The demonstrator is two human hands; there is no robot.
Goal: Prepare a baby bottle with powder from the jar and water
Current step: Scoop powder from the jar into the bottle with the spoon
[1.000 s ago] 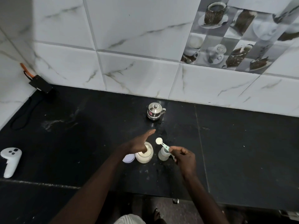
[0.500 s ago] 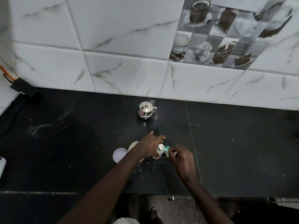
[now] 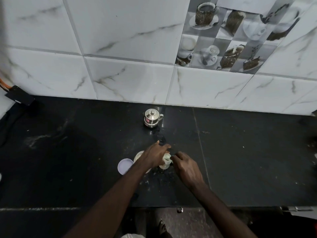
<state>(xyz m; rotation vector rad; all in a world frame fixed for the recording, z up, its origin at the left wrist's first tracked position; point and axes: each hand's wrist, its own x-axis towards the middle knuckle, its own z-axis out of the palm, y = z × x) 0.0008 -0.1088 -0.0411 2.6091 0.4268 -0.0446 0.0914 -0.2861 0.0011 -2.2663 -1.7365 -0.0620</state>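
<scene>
Spill risk, head view: bottle stands on the table between both hands, just right of the open jar, long axis vertical, narrow mouth up. Left hand grip wraps its upper part; right hand grip pinches the scoop at the mouth. I judge the mouth small: an off-centre scoop dumps powder on the table, and a left-hand nudge tips the bottle.

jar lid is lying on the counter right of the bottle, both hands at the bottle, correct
No: the head view shows the jar lid lying on the counter left of the jar, not right of the bottle. The left hand and right hand, pinching the scoop, are at the bottle.
</scene>
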